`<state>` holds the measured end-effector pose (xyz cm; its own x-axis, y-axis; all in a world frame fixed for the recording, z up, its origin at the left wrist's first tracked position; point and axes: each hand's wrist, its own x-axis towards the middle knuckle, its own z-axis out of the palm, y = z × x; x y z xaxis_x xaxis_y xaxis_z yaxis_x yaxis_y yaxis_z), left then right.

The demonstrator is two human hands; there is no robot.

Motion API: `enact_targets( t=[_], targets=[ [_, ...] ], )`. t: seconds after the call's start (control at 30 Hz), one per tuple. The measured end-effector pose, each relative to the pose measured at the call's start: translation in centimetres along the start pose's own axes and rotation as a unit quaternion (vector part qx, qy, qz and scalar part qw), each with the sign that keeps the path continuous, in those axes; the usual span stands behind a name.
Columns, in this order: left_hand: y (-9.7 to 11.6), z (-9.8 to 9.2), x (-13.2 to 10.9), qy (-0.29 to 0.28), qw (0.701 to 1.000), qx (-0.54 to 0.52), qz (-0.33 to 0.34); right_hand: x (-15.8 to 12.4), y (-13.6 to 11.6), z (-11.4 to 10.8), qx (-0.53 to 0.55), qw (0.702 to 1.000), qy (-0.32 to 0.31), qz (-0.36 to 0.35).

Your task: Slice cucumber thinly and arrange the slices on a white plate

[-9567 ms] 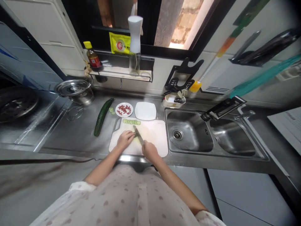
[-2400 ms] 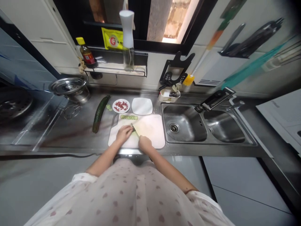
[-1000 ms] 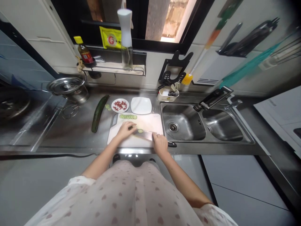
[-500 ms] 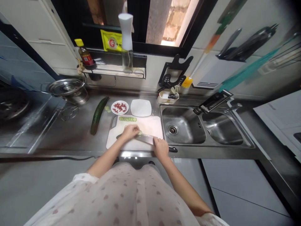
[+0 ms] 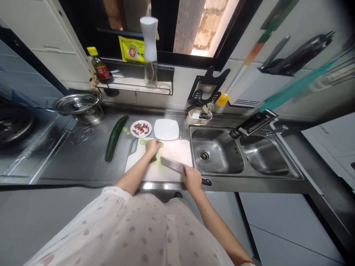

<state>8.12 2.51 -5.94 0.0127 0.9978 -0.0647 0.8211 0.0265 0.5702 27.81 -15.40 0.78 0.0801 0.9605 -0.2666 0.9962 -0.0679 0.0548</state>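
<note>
My right hand [image 5: 192,178] is wrapped round the black handle of a kitchen knife [image 5: 172,164], a broad-bladed one, whose blade lies low over the white cutting board [image 5: 177,151]. At the board's far side my left hand [image 5: 153,146] pinches a pale green cucumber slice [image 5: 161,145], beside a row of cut cucumber slices [image 5: 143,142] that the hand partly covers. A short piece of cucumber [image 5: 153,159] shows next to my left wrist, partly hidden by it. Left of the board lies a whole dark green cucumber [image 5: 115,138].
Behind the board stand a plate of chopped red pieces [image 5: 138,135] and a white square plate [image 5: 166,129]. A few slices [image 5: 126,130] lie on the counter. To the right is a double sink [image 5: 219,151]; at left, a lidded steel pot [image 5: 88,111].
My left hand has moved away from the blade, up to the row of slices, carrying a cucumber slice. The knife has shifted slightly toward me and right, apart from that hand.
</note>
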Motion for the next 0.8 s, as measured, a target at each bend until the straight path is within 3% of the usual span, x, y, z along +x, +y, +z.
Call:
enact_targets(
  t=[0.2,0.33,0.6,0.8],
  targets=[
    [-0.2,-0.4,0.2,-0.001,0.997,0.053,0.062,0.3,0.3,-0.1,0.009,1.0,0.001,0.007],
    [-0.3,-1.1,-0.3,-0.036,0.992,0.076,0.097,0.6,0.3,0.0,0.011,1.0,0.001,0.008],
    [-0.2,-2.0,-0.8,-0.037,0.997,0.05,0.047,1.3,0.2,-0.6,0.022,0.999,-0.026,0.014],
    [-2.7,-4.6,-4.5,-0.088,0.996,-0.006,0.023,1.1,0.3,-1.3,0.064,0.992,-0.083,0.067]
  ],
)
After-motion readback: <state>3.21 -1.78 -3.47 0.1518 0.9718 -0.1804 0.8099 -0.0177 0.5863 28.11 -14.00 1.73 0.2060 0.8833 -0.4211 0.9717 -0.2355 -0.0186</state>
